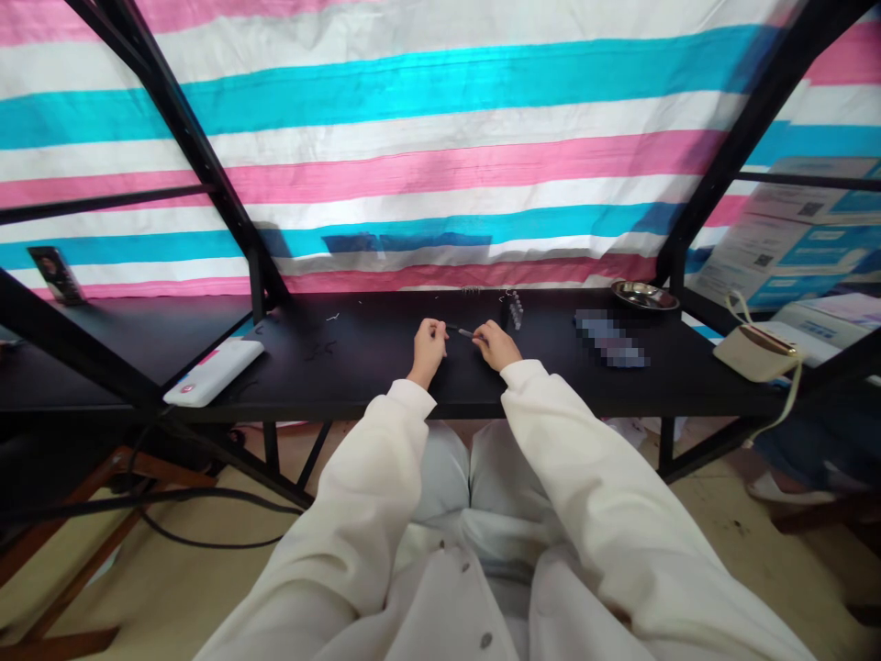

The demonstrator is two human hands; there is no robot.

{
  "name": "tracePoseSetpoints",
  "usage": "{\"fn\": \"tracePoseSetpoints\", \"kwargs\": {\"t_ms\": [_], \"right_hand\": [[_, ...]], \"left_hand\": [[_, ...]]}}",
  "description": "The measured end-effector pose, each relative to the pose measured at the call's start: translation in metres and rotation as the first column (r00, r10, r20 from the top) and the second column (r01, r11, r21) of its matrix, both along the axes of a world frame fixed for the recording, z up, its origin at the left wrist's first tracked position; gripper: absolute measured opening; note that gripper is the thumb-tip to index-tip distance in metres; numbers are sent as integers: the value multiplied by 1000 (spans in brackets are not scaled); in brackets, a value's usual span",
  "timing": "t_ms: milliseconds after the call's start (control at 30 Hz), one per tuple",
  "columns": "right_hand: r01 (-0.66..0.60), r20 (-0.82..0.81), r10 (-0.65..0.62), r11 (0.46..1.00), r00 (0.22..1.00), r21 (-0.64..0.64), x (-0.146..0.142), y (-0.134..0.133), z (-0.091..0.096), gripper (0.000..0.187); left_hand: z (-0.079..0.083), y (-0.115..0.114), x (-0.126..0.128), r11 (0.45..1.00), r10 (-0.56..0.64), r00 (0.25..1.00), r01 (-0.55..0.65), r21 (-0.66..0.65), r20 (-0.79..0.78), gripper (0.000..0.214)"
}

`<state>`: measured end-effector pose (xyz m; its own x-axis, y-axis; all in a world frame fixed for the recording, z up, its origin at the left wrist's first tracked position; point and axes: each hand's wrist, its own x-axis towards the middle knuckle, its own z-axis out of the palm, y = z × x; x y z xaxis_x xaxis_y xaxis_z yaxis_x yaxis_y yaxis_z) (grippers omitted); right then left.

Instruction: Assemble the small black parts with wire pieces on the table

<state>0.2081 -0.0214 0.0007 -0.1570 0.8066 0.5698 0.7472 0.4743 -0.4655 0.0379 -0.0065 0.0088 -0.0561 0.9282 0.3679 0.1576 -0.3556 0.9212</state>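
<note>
Slim dark tool (pixel 462 331) held low over mid-table, between our hands. Right hand (pixel 496 347) pinches its right end. Left hand (pixel 428 344) has fingers curled together at the other tip; we cannot tell if they grip. Wrists rest on black table (pixel 358 367), likely for steadiness.

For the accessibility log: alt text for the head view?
Two white-sleeved hands rest on a black table: the right hand pinches a thin dark tool pointing at the curled left hand. A white device lies far left, a metal bowl far right, before a striped tarp.
</note>
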Motion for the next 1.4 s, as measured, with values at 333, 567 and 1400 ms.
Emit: {"fn": "tracePoseSetpoints", "kwargs": {"t_ms": [333, 567, 1400], "right_hand": [[-198, -85, 200, 980, 976, 25, -4, -3, 1, 20], [-190, -55, 188, 981, 981, -40, -3, -2, -2, 14], [449, -41, -470, 864, 882, -228, 58, 17, -1, 17]], "left_hand": [[3, -5, 4, 903, -400, 910, 411, -125, 107, 31], [3, -5, 2, 866, -441, 886, 463, -191, 147, 30], [9, -6, 0, 925, -290, 937, 327, -195, 195, 25]]}}
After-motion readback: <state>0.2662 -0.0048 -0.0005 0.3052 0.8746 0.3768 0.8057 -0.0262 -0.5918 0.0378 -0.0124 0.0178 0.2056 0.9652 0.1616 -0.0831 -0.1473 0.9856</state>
